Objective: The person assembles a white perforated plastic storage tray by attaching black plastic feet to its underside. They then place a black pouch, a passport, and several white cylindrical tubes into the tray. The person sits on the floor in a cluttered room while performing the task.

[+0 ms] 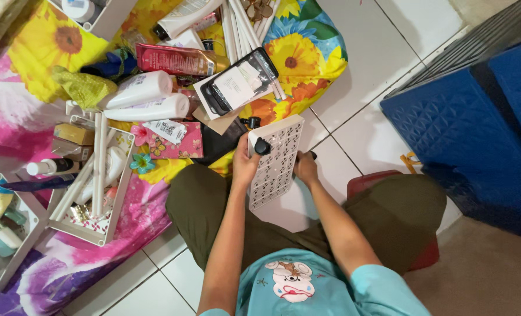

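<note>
Left hand [244, 164]: fingers closed on the left long edge of a white perforated panel [275, 161], thumb on the face beside a small black knob [262, 146] near the panel's top end. Right hand [305, 169]: curled on the panel's right edge, gripping it; a small black piece [312, 155] shows at the fingertips, can't tell what it is. Panel sits dead centre over the lap, tilted, long axis running roughly 1 o'clock to 7 o'clock, off the floor.

Both forearms come up from 6 o'clock, elbows bent, converging on the panel. The person is seated, olive trousers, teal shirt, knees apart over white floor tiles [383, 52].

Outward:
- 11 o'clock of the hands: black-framed flat packet [237, 82] with white card inside, lying on a flowered cloth [307, 58].
- 10 o'clock: two white bottles [146, 99] lying side by side, a red tube [173, 59] above them, a pink patterned box [181, 140] below.
- 12 o'clock: bundle of white rods [240, 23], lengthwise.
- 9 o'clock: white tray [99, 231] holding more white rods, a white bottle and small packets.
- 8 o'clock, frame edge: second white tray [6, 257] with bottles in blue and yellow tones.
- 3 o'clock: blue plastic crate [471, 129], well apart from the hands. Red stool [366, 181] partly visible under the right thigh.
</note>
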Available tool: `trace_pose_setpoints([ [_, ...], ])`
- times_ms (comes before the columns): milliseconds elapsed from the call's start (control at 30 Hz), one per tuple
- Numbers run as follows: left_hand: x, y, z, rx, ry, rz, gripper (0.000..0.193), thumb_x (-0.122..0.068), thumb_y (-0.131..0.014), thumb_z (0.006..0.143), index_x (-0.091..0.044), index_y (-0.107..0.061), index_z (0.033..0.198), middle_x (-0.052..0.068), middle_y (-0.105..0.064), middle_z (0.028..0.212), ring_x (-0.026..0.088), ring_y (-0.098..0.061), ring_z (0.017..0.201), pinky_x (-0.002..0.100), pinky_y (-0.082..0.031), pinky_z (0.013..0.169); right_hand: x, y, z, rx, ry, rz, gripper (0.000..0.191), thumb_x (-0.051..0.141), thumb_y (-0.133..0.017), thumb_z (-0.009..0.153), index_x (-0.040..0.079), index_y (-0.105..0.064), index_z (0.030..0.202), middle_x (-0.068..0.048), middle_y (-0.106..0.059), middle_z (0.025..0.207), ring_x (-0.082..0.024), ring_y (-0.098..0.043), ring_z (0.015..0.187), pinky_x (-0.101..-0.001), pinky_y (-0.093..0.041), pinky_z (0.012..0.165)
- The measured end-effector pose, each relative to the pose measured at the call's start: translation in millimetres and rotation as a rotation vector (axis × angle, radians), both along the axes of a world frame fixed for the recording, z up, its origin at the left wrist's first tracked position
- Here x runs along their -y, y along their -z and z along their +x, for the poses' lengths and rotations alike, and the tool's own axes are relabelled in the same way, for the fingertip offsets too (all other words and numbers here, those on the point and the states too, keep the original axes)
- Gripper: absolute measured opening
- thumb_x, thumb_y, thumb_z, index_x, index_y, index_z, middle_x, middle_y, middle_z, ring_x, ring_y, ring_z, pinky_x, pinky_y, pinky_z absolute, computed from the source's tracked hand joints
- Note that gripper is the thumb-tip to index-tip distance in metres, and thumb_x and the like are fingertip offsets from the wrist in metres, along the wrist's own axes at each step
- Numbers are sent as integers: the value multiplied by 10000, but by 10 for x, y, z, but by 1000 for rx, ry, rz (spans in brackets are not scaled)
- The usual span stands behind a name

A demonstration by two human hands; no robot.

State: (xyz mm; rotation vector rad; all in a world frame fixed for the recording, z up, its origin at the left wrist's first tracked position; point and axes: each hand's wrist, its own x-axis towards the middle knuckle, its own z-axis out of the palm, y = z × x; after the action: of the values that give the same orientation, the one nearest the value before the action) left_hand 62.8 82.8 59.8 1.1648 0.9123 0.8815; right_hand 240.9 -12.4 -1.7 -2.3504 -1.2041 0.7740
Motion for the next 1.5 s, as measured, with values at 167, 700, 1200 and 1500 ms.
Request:
trace_pose_setpoints([
  [167, 37, -61, 10, 37, 31, -40, 489, 101, -661, 883, -12, -527, 1339, 47, -646, 1256, 133, -589, 1215, 271, -428, 1060, 83, 9, 350, -527, 313, 50, 248, 285, -603, 960, 103, -739, 1060, -103, -762, 960, -222, -713, 797, -338, -550, 715],
  [700, 332, -977, -384, -72, 547, 281, 700, 92, -677, 819, -57, -472, 1472, 97, -541, 1432, 207, -469, 1377, 336, -339, 1146, 281, -1500, 1099, -826, -126, 145, 494, 208, -782, 877, 40, -570, 1290, 1, -668, 867, -73, -661, 764, -265, -570, 652],
  [1200, 633, -1361, -53, -492, 680, 474, 586, -236, -719, 862, -71, -524, 1390, 193, -700, 1118, 326, -680, 1032, 422, -531, 881, 457, -2322, 373, 123, -525, 94, 448, 402, -794, 803, 261, -627, 1194, -45, -752, 996, -305, -707, 907, -450, -523, 720],
  [1500, 724, -1209, -117, -283, 315, 224, 540, -156, -714, 876, -34, -542, 1373, 148, -716, 1211, 227, -691, 1123, 352, -509, 985, 530, -1900, 259, -912, -78, 396, 335, 169, -752, 906, 74, -608, 1193, -26, -668, 1081, -146, -636, 1021, -288, -555, 865],
])
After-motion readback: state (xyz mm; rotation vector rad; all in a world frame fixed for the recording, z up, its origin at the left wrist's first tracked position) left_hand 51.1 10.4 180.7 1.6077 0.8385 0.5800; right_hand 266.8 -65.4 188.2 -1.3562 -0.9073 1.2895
